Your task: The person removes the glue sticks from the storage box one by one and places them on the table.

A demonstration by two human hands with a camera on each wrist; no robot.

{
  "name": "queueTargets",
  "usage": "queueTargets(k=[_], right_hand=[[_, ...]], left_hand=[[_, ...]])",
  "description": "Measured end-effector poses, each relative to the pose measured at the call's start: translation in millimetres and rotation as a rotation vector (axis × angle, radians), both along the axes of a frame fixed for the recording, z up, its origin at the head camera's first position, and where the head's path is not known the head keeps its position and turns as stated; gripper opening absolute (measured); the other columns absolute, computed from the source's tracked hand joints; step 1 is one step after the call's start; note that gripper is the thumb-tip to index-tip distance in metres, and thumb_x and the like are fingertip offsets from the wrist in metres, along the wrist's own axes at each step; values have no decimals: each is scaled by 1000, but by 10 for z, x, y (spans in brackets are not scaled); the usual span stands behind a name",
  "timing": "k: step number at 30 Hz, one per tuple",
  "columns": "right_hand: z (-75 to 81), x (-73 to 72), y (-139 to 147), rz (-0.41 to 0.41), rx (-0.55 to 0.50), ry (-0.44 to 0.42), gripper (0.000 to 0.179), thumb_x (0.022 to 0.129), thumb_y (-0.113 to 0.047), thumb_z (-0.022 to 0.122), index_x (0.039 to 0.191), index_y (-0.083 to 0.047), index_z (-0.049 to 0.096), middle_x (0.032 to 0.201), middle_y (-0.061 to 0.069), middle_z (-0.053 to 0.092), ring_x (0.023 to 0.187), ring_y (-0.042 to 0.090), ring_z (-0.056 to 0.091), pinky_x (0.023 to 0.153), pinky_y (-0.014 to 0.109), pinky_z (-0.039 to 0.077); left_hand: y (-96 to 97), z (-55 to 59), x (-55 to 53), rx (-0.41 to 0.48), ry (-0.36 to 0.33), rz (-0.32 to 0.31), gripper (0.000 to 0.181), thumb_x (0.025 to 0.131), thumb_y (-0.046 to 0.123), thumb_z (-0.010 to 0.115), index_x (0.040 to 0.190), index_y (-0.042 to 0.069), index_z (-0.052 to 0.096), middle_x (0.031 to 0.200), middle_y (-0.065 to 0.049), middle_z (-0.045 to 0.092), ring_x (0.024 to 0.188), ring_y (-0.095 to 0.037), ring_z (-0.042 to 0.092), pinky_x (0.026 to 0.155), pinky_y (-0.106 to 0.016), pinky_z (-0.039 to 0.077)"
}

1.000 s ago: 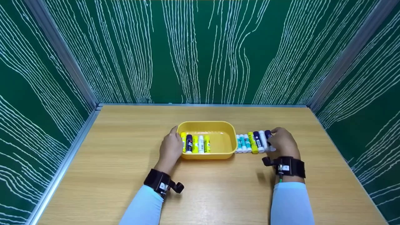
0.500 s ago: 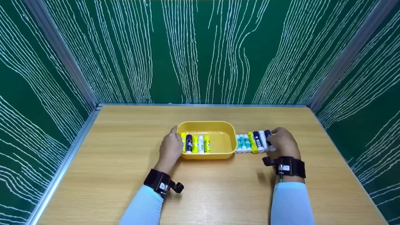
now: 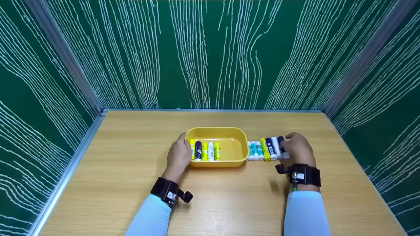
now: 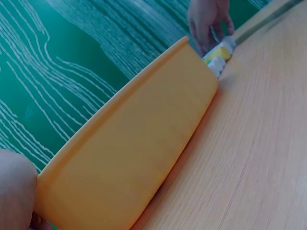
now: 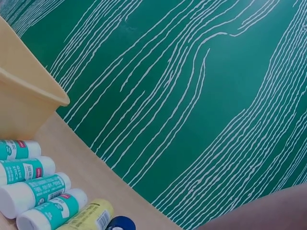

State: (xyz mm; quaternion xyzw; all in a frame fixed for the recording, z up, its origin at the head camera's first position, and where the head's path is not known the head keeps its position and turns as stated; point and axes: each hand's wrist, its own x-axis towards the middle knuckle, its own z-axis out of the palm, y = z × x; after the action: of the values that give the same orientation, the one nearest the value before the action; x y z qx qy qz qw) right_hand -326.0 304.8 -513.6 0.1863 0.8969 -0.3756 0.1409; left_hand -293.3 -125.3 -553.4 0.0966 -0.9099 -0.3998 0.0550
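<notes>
Left hand (image 3: 179,154) gripped left end of yellow bin (image 3: 218,164). Right hand (image 3: 298,149) arched at far end of glue-stick row (image 3: 265,149) beside bin; couldn't tell if fingers pinched. Only head view showed inner sticks (image 3: 205,150).

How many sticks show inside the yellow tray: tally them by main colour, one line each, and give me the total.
Yellow sticks: 3
Dark blue stick: 1
White stick: 1
Total in view inside the yellow tray: 5
</notes>
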Motion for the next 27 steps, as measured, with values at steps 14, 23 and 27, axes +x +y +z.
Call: queueTargets(k=[14,23,27], right_hand=[[237,-12,-449,145,-22,198,53,117,-26,58,165,-4,55,157,29,60,137,44,64,111,56,61],[248,-37,-817,246,-23,138,52,117,-32,62,164,-9,58,156,25,62,133,40,64,119,59,59],[216,-41,-885,288,-3,151,53,116,-31,65,163,-8,59,149,25,68,125,38,69,112,54,64]], left_hand=[[-33,68,7,-44,-48,-18,53,124,28,41,173,8,46,164,-22,64,144,-40,70,119,-58,59],[-90,176,13,-80,-23,30,54,121,38,51,164,5,57,163,-21,64,150,-40,65,126,-58,54],[-121,286,42,-125,24,80,53,119,37,56,161,6,61,159,-20,67,146,-40,67,124,-56,56]])
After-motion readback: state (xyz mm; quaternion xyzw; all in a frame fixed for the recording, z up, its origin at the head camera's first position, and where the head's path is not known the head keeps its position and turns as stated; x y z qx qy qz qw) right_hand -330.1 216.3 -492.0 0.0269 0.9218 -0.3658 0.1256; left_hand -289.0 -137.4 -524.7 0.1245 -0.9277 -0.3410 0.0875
